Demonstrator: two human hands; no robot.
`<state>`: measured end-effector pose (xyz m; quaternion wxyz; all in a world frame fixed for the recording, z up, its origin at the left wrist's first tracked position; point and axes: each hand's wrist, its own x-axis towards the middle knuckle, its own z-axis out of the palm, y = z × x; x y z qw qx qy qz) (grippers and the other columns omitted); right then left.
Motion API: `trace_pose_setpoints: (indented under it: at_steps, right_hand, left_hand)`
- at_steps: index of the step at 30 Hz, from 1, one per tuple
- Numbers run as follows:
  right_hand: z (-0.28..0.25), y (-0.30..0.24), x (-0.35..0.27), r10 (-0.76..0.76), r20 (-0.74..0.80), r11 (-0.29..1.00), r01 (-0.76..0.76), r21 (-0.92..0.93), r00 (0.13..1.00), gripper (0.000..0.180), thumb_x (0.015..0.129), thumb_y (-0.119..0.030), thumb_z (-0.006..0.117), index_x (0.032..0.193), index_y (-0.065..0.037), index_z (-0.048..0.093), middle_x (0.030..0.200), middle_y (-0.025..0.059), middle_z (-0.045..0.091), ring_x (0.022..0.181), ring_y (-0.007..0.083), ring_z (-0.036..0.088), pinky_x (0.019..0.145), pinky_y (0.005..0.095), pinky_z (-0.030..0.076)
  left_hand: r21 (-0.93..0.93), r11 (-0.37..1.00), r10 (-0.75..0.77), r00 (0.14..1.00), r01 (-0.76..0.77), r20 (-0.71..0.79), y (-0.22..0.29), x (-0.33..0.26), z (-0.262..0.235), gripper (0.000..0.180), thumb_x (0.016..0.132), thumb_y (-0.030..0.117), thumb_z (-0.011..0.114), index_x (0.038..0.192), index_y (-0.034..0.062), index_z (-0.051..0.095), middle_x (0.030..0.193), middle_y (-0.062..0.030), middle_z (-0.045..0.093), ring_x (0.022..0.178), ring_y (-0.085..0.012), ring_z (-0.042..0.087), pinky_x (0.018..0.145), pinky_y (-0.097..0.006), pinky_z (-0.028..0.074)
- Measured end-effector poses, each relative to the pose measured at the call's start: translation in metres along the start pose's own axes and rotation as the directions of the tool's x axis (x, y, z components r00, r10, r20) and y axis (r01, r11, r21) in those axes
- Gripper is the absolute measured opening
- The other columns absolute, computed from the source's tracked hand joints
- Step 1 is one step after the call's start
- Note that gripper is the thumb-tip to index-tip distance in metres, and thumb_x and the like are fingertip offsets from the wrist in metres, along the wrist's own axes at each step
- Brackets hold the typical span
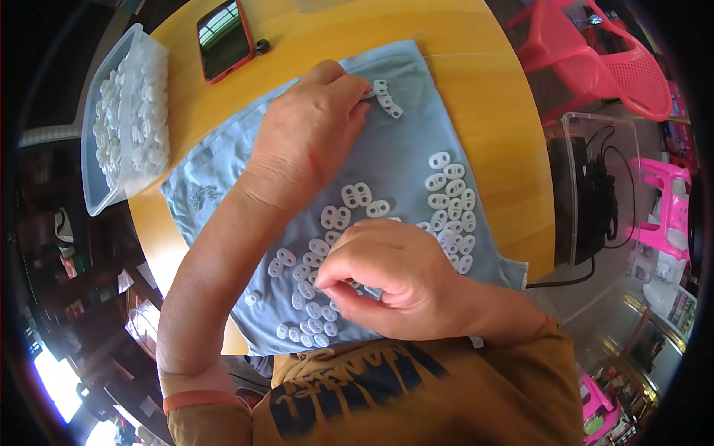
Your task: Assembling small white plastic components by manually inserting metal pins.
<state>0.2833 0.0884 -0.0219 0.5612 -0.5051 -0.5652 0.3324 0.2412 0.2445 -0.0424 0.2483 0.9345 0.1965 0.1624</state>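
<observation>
The left hand point(312, 123) pinched a short row of white two-hole pieces point(387, 99) at twelve o'clock on the blue cloth point(401, 141); the right hand point(387, 279), fingers curled, picked among loose pieces point(450, 201) at six o'clock.

Person seen from above: mustard-brown short-sleeved shirt point(416, 386) with dark navy lettering printed across the chest. Both forearms are bare. An orange-red band point(199, 400) encircles the left arm near the sleeve edge. The left hand point(312, 123) and right hand point(387, 275) carry no rings or gloves.
</observation>
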Motion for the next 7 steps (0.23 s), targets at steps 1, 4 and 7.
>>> trace_pose_setpoints:
  at_steps: [1, 4, 7]
  right_hand:
    - [0.0, 0.0, 0.0, 0.003, 0.013, 1.0, -0.004, 0.014, 1.0, 0.018, 0.064, 0.007, 0.063, 0.077, -0.003, 0.056, 0.07, 0.0069, 0.058, 0.062, 0.0222, 0.058, 0.054, 0.0305, 0.044]
    - [0.001, -0.001, 0.0, -0.003, 0.007, 1.0, 0.003, -0.001, 1.0, 0.017, 0.065, 0.007, 0.063, 0.077, -0.003, 0.056, 0.07, 0.0072, 0.058, 0.063, 0.0225, 0.058, 0.055, 0.0306, 0.044]
    - [0.004, 0.0, -0.001, -0.004, 0.01, 1.0, 0.004, 0.014, 1.0, 0.017, 0.065, 0.006, 0.063, 0.077, -0.004, 0.056, 0.071, 0.0076, 0.058, 0.063, 0.0233, 0.058, 0.055, 0.0309, 0.044]
  left_hand:
    - [0.008, 1.0, -0.006, 1.0, 0.006, 0.008, -0.001, 0.002, 0.001, 0.012, 0.077, 0.014, 0.057, 0.087, 0.0057, 0.06, 0.085, -0.0122, 0.056, 0.08, -0.0321, 0.056, 0.068, -0.038, 0.047]
    - [0.004, 1.0, -0.007, 1.0, 0.007, 0.028, -0.007, 0.009, 0.0, 0.013, 0.077, 0.014, 0.057, 0.087, 0.0055, 0.059, 0.086, -0.0134, 0.056, 0.08, -0.0327, 0.056, 0.068, -0.039, 0.046]
    - [0.078, 0.997, 0.014, 0.993, -0.024, 0.119, -0.005, 0.017, -0.005, 0.015, 0.077, 0.015, 0.058, 0.087, 0.0047, 0.058, 0.088, -0.0142, 0.055, 0.08, -0.033, 0.056, 0.069, -0.039, 0.046]
